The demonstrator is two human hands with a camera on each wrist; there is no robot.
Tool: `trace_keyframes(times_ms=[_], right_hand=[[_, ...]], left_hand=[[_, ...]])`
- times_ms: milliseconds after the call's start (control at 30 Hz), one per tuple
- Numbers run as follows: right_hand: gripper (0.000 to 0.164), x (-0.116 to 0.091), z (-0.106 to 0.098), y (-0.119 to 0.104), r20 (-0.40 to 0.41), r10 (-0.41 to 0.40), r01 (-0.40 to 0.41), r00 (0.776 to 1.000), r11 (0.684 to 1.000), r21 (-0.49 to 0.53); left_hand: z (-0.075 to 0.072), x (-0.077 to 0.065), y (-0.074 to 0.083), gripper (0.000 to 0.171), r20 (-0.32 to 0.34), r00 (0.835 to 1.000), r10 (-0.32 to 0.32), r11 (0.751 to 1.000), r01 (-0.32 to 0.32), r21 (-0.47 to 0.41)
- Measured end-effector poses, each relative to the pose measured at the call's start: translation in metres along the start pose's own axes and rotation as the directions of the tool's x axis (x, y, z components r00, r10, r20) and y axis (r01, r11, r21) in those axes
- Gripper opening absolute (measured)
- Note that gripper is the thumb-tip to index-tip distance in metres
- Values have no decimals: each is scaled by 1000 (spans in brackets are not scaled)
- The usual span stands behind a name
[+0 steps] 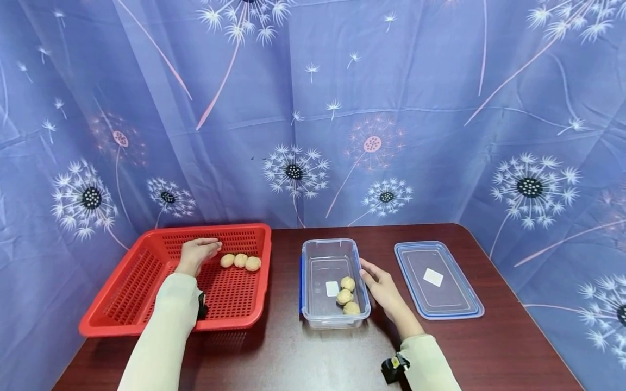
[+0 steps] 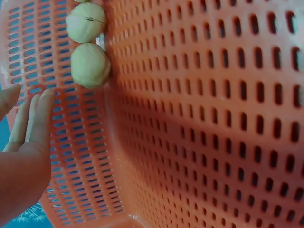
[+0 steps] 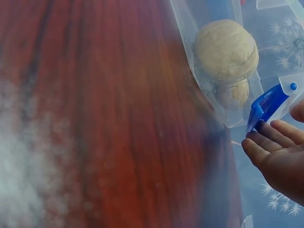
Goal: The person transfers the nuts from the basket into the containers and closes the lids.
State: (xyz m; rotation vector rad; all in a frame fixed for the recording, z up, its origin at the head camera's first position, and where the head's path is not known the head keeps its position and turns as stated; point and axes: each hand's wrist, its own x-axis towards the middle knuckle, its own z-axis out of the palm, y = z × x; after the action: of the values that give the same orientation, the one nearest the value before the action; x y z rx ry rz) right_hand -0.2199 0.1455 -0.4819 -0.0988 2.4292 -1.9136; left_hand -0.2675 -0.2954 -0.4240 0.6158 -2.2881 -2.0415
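Note:
My left hand (image 1: 199,253) is over the red basket (image 1: 230,296), its fingers extended and nothing in them. Just right of the fingertips, three walnuts (image 1: 240,260) sit in a row by the basket's back right corner. The left wrist view shows the nearest walnut (image 2: 90,65) a short way from the fingers (image 2: 42,114). My right hand (image 1: 383,288) is at the right side of a clear plastic box (image 1: 318,320). Its relaxed fingers lie by the blue side latch (image 3: 270,105), thumb near the rim. Three walnuts (image 1: 344,296) lie along that side inside the box.
Right of my right hand, a clear lid (image 1: 455,296) with a blue seal and white label lies flat on the dark red wooden table (image 1: 274,358). A blue dandelion-print curtain (image 1: 332,136) hangs behind the table and along its sides.

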Motion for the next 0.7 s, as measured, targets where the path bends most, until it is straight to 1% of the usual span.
trace_keyframes(times_ms=[133,300,367,567,700], right_hand=[[43,0,-1,0,3,-2,1,1000,1000,12],[43,0,-1,0,3,2,-2,1000,1000,22],[43,1,-1,1,4,6,-6,1000,1000,20],[44,1,-2,1,12,7,-7,1000,1000,19],[44,1,-2,1,11,2,-2,1000,1000,20]], left_hand=[[1,7,-6,46,9,999,-34,998,34,55],[1,11,-12,45,6,997,-72,983,70,168],[1,11,-14,45,19,996,-86,973,80,214],[5,7,-16,49,40,991,-132,949,114,294],[7,6,-15,50,38,991,-128,937,108,331]])
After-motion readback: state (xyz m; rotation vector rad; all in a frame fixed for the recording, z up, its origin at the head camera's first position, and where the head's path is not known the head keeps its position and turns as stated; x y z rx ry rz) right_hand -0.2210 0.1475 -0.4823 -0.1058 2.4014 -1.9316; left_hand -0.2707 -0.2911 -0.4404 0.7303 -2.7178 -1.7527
